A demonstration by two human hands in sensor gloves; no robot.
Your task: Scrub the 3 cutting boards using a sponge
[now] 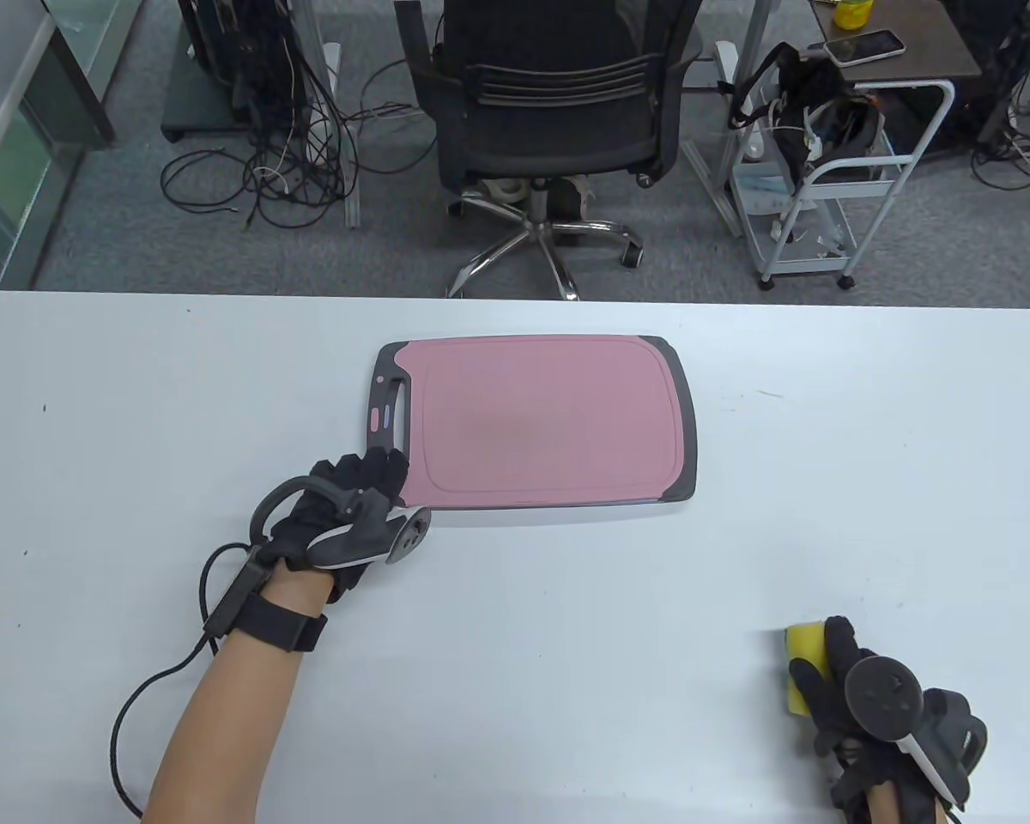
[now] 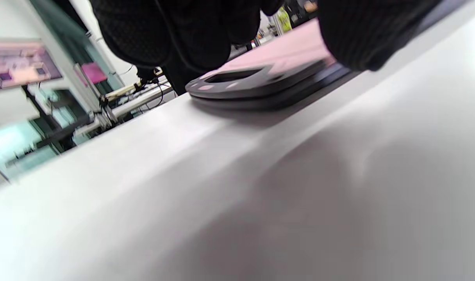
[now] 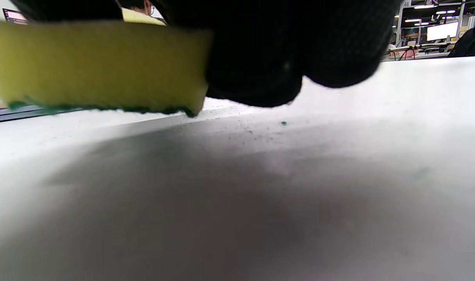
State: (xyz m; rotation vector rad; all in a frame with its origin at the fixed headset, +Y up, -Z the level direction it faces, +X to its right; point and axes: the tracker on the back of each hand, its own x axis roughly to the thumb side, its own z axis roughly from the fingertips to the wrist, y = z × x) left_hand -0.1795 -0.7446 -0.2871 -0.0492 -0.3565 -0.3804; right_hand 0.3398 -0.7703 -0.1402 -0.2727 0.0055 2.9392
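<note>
Beside the left hand (image 1: 343, 515), touching its fingertips, we find the stack of cutting boards (image 1: 549, 421) lying flat on the white surface (image 1: 566, 618). Only the pink top board shows from above; the left wrist view (image 2: 261, 84) shows dark board edges layered beneath it, though we cannot count them with certainty. The handle end, with its oblong slot (image 1: 399, 412), lies at the left grip, and the boards extend away from it toward the right hand's side.

We observe the left fingers (image 1: 378, 468) resting on the near handle corner of the stack. Whether they are curled round the edge or merely pressing on it, we cannot tell: the glove and tracker hide the contact in both views.

Well apart from the boards, near the edge of the surface, the right hand (image 1: 875, 712) grasps the yellow sponge (image 1: 802, 665). Its fingers lie over the top of the sponge, which protrudes from the grip on the side toward the left hand. The right wrist view shows the sponge (image 3: 97, 66) with a green scouring layer facing down, and green crumbs (image 3: 283, 123) scattered on the surface just below the grip. That view shows a gap of light under the sponge.
</note>
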